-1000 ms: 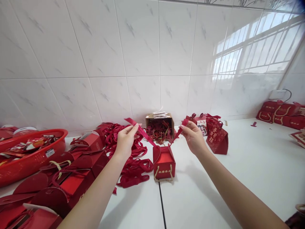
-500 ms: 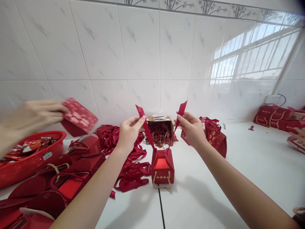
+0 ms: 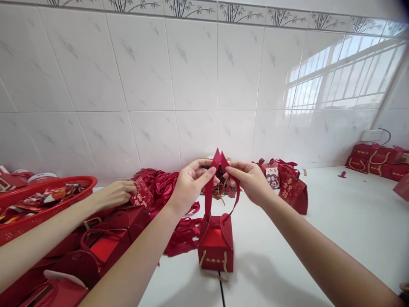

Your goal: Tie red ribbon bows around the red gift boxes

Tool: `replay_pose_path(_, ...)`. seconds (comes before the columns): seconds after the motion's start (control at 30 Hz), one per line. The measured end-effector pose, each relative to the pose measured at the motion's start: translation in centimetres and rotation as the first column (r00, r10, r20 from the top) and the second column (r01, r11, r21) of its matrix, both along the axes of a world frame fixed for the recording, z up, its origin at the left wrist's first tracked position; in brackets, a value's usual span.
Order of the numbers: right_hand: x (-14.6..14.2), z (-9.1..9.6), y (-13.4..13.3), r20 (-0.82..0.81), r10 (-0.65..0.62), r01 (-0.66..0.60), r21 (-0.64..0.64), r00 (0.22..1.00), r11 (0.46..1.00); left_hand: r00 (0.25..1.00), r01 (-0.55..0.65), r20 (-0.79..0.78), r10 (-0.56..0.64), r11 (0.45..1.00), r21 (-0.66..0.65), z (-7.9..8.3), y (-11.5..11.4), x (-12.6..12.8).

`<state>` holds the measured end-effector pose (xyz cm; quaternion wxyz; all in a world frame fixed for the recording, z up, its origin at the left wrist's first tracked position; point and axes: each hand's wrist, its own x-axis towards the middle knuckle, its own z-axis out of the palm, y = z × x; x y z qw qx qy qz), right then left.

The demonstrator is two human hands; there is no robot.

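A small red gift box (image 3: 215, 249) with gold cord handles stands on the white table in front of me. A dark red ribbon (image 3: 208, 198) rises from its top, one strand to each hand. My left hand (image 3: 193, 181) pinches one ribbon end, and my right hand (image 3: 247, 179) pinches the other. Both ends stick up close together above the box, and the hands nearly meet. Behind them, a cardboard box (image 3: 234, 189) of red scraps is partly hidden.
At left, another person's hand (image 3: 118, 194) holds a patterned red card (image 3: 141, 194) over several red boxes (image 3: 110, 247). A red basket (image 3: 91, 184) of packets stands beside them. Loose ribbons (image 3: 164, 183) lie heaped behind. Finished-looking red boxes (image 3: 295, 194) sit at right.
My hands have come together from apart, bringing the ribbon ends side by side. The other person's hand has moved right and down with the card.
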<state>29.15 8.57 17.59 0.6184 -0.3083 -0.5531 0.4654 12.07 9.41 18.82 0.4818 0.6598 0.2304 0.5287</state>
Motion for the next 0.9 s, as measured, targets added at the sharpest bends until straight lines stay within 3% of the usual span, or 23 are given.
replay_pose_path(0.17, -0.6, -0.2, -1.1, 0.114, 0.172, -0.18, 0.064, 0.979, 0.982, 0.987, -0.007, -0.158, 0.003, 1.0, -0.027, 0.4, -1.0, 0.2)
replay_pose_path(0.33, -0.5, -0.7, -1.2, 0.165, 0.103, -0.131, 0.173, 0.981, 0.976, 0.976, 0.062, -0.204, -0.074, 0.996, -0.069, 0.2, -1.1, -0.4)
replay_pose_path(0.43, 0.3, -1.2, -0.7, 0.317, 0.024, -0.133, 0.327, 0.948, 0.936, 0.977, 0.11, -0.165, -0.138, 0.979, -0.169, -0.2, -0.7, -0.8)
replay_pose_path(0.5, 0.9, -1.5, -0.4, 0.449, -0.158, -0.127, 0.541, 0.88, 0.832, 0.985, 0.108, -0.103, -0.139, 0.959, -0.261, -0.4, -0.4, -1.0)
replay_pose_path(0.57, 1.3, -1.7, -0.3, 0.503, -0.39, -0.153, 0.742, 0.772, 0.653, 0.991, 0.104, -0.047, -0.126, 0.937, -0.332, -0.4, -0.3, -1.1)
replay_pose_path(0.63, 1.4, -1.9, -0.3, 0.465, -0.57, -0.182, 0.857, 0.677, 0.482, 0.993, 0.109, -0.008, -0.12, 0.927, -0.359, -0.4, -0.3, -1.1)
replay_pose_path(0.7, 1.4, -2.0, -0.3, 0.396, -0.687, -0.186, 0.914, 0.609, 0.362, 0.992, 0.121, 0.013, -0.124, 0.93, -0.348, -0.4, -0.4, -1.1)
replay_pose_path(0.77, 1.2, -2.2, -0.3, 0.346, -0.749, -0.175, 0.937, 0.565, 0.301, 0.996, 0.085, -0.008, -0.091, 0.955, -0.283, -0.6, -0.7, -1.0)
replay_pose_path(0.9, 0.7, -3.1, -0.4, 0.303, -0.751, -0.086, 0.946, 0.587, 0.314, 0.975, -0.148, -0.166, 0.148, 0.989, 0.013, -1.1, -1.8, -0.8)
